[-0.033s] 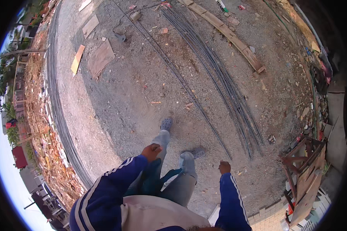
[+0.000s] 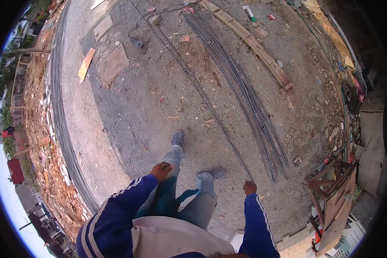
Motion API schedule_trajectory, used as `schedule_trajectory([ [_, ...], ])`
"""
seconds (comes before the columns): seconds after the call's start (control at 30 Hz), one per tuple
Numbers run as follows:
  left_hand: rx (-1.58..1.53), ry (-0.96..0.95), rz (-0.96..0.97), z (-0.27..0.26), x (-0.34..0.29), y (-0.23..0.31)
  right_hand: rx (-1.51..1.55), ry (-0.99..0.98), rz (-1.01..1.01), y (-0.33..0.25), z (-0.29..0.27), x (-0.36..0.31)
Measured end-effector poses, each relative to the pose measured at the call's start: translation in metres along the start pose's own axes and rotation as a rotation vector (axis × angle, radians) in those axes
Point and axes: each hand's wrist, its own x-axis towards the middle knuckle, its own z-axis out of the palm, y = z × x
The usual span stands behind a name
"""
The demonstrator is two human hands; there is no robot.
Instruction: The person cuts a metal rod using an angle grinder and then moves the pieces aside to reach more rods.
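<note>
My left hand (image 2: 161,171) is held over my left leg with its fingers curled in; nothing shows in it. Out to the right, my right hand (image 2: 250,188) makes a fist, and nothing sticks out of it. The near end of a pair of long thin metal bars (image 2: 181,64) meets that fist in the picture; whether they touch I cannot tell, but the bars appear to lie on the ground. To their right lies a loose bundle of dark metal bars (image 2: 241,81). My feet in grey clogs (image 2: 178,137) are on the gravel, one ahead of the other.
A long wooden plank (image 2: 249,41) lies beyond the bundle. At the left, many long rods (image 2: 58,94) run along a rubble strip. Board pieces (image 2: 113,64) lie at the far left. A broken wooden frame (image 2: 331,202) stands at the near right, beside debris.
The ground and the bars have shifted slightly left and down in the picture. The near end of the bar pair now meets my right fist, where a small gap showed before.
</note>
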Motion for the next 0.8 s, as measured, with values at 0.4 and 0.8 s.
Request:
schedule_trajectory([
  [0.4, -0.116, 0.065, -0.512, -0.329, 0.029, -0.285, 0.14, 0.227, -0.064, -0.416, 0.148, -0.079],
  [0.8, -0.663, 0.401, -0.418, -0.618, 0.216, -0.179, -0.211, -0.019, -0.154, -0.631, 0.422, 0.022],
])
